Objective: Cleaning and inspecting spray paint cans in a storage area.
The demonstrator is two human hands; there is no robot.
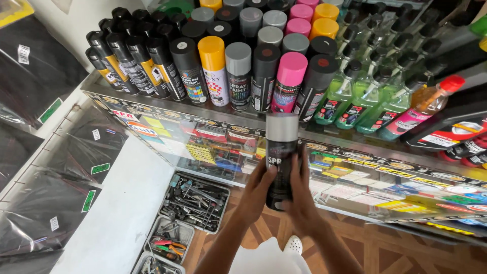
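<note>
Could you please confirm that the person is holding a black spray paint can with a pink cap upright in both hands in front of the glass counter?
Not quite: the head view shows the cap is grey, not pink. Both hands, left hand and right hand, do hold the black spray paint can upright before the glass counter.

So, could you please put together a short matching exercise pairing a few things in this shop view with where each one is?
Things:
1. Silver-capped spray can
2. Pink-capped spray can
3. Trays of hand tools
4. Bottle with orange liquid and red cap

Places:
A. On the floor below the glass counter
B. Held upright between the left hand and right hand
C. At the right of the counter top, lying tilted
D. In the front row of cans on the counter

Pairs: 1-B, 2-D, 3-A, 4-C
</note>
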